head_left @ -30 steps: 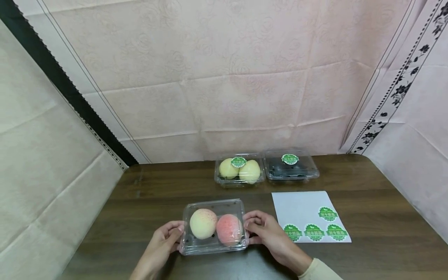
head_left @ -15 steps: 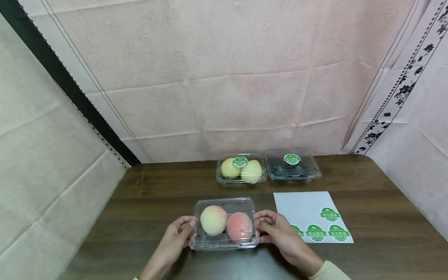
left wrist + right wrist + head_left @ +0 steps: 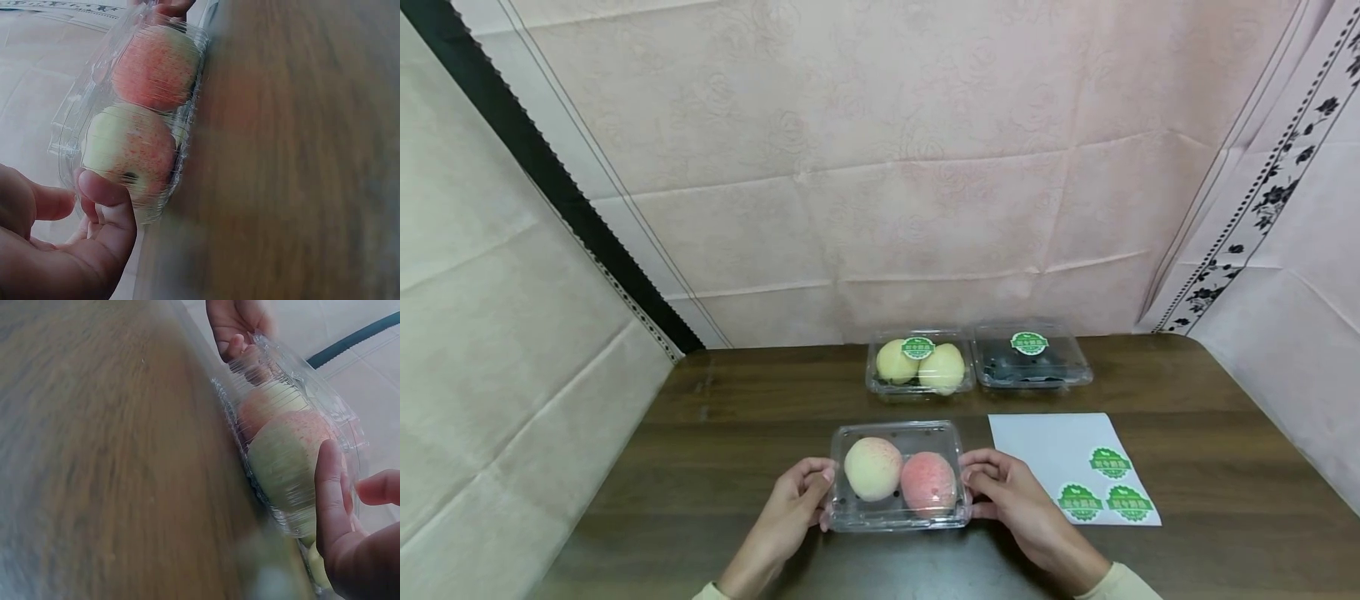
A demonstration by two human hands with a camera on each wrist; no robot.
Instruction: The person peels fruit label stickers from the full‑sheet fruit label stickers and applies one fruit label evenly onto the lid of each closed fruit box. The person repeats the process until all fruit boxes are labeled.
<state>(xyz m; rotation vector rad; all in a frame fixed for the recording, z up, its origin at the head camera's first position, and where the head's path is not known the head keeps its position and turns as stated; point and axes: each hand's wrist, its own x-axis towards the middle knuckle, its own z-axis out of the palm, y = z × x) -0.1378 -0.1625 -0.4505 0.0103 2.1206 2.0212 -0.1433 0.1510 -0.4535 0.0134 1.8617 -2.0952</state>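
Observation:
A clear plastic clamshell box holds two round, peach-like fruits, a pale yellow one and a pink one. My left hand grips its left end, thumb near the top edge. At the right end, my right hand holds it the same way. The left wrist view shows the thumb and fingers of the left hand at the box's near end. In the right wrist view the right hand presses a finger along the side. Whether the box touches the table cannot be told.
A white sheet with green round stickers lies to the right, partly behind my right hand. At the back stand a labelled box of pale fruits and a labelled box with dark contents. Cloth walls surround the brown table.
Both hands have moved the box to the right and slightly away from me. My right hand now covers the leftmost sticker on the sheet. The view has shifted a little.

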